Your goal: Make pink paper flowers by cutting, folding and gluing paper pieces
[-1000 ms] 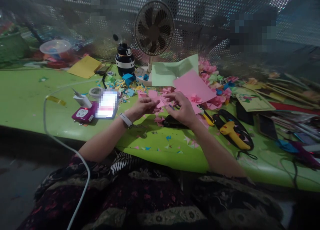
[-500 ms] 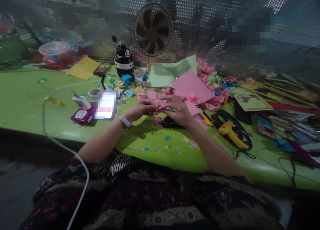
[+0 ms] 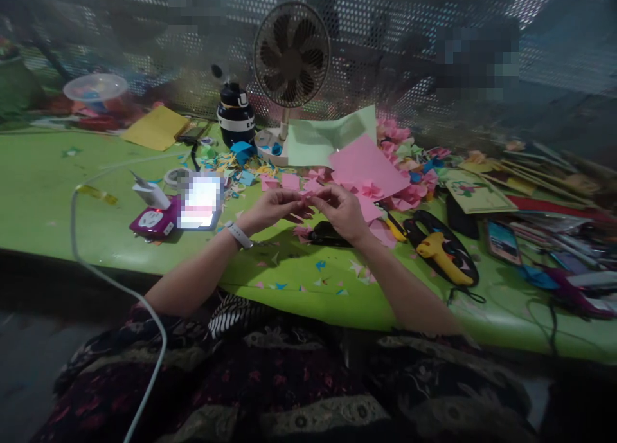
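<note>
Both of my hands meet over the green table, pinching a small piece of pink paper between their fingertips. My left hand is closed on its left side, with a white band on the wrist. Closed on the paper's right side is my right hand. The fingers cover most of the piece, so its shape is hard to make out. Just beyond lie small pink paper squares and a large pink sheet. A black object sits under my right hand.
A fan and a dark bottle stand at the back. Left are a lit phone and a purple power socket. A yellow glue gun lies right, near a pile of pink paper flowers. Paper scraps litter the front.
The fingers of my right hand have curled in from a more stretched pose, and both hands' fingertips now pinch the pink paper together. The view has shifted slightly.
</note>
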`<state>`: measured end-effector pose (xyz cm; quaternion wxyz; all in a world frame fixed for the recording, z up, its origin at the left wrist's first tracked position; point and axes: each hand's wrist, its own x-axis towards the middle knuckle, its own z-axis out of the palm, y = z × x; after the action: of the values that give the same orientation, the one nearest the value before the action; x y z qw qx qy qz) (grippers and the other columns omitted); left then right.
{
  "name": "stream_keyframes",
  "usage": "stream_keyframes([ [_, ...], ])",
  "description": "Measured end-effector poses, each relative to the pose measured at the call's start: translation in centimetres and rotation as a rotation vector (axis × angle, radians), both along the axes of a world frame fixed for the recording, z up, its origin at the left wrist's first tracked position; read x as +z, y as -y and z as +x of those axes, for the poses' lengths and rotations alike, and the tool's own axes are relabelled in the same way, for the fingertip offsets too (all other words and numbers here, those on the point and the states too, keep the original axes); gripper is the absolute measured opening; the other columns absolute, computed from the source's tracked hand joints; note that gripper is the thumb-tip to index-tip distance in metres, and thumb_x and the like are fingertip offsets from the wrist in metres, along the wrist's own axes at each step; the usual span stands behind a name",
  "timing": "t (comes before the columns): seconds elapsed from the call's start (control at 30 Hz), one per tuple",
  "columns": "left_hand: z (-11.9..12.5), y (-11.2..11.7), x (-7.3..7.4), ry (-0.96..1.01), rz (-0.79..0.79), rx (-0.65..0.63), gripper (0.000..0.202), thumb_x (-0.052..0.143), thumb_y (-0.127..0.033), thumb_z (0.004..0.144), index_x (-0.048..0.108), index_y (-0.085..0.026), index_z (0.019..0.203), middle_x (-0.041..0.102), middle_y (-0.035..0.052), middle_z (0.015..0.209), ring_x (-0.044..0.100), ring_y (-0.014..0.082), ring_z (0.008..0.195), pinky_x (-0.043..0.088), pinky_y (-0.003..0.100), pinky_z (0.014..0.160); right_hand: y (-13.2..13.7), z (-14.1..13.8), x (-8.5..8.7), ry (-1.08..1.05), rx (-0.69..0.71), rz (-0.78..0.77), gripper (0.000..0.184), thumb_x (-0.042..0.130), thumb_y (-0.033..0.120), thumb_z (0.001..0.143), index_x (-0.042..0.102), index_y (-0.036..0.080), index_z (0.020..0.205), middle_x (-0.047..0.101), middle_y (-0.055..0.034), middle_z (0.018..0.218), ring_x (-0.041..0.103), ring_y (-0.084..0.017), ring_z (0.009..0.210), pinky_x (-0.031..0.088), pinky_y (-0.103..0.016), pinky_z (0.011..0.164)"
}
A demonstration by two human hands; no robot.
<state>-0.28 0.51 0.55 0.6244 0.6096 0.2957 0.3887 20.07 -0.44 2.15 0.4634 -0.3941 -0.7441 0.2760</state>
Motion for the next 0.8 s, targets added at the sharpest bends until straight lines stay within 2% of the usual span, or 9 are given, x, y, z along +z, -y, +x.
stream_keyframes([
  [0.1,0.00,-0.12,-0.22,-0.013,0.011,-0.024,0.034,0.076,-0.038,0.086,0.069,-0.009,0.104,0.078,0.0126,0.096,0.077,0.0222,0.093,0.064,0.037,0.084,0.10,-0.15,0.11,-0.022,-0.009,-0.047,0.042,0.073,0.061,0.082,0.066,0.020,0.082,0.069,-0.0023,0.076,0.062,-0.016,0.069,0.050,-0.030,0.065],
  [0.37,0.01,-0.29,-0.50,-0.007,0.023,-0.070,0.023,0.074,-0.029,0.088,0.069,-0.010,0.099,0.078,0.0112,0.093,0.076,0.0184,0.090,0.063,0.033,0.084,0.15,-0.14,0.23,0.002,-0.003,-0.049,0.041,0.073,0.061,0.081,0.065,0.020,0.079,0.068,-0.0018,0.075,0.061,-0.016,0.067,0.048,-0.030,0.064],
  [0.57,-0.15,0.01,-0.11,0.010,0.016,-0.103,0.019,0.071,-0.023,0.089,0.069,-0.009,0.102,0.078,0.0123,0.094,0.076,0.0191,0.091,0.062,0.036,0.087,0.03,-0.05,0.15,0.031,0.000,-0.044,0.037,0.073,0.056,0.083,0.065,0.020,0.079,0.068,-0.0026,0.076,0.060,-0.016,0.066,0.048,-0.031,0.063],
  [0.8,-0.05,0.03,-0.25,0.008,0.009,-0.069,0.017,0.070,-0.020,0.090,0.071,-0.008,0.102,0.078,0.0123,0.093,0.077,0.0178,0.088,0.062,0.036,0.087,0.08,-0.01,0.12,0.081,0.004,-0.011,0.029,0.071,0.047,0.086,0.064,0.020,0.079,0.067,-0.0022,0.076,0.059,-0.015,0.066,0.046,-0.031,0.063],
])
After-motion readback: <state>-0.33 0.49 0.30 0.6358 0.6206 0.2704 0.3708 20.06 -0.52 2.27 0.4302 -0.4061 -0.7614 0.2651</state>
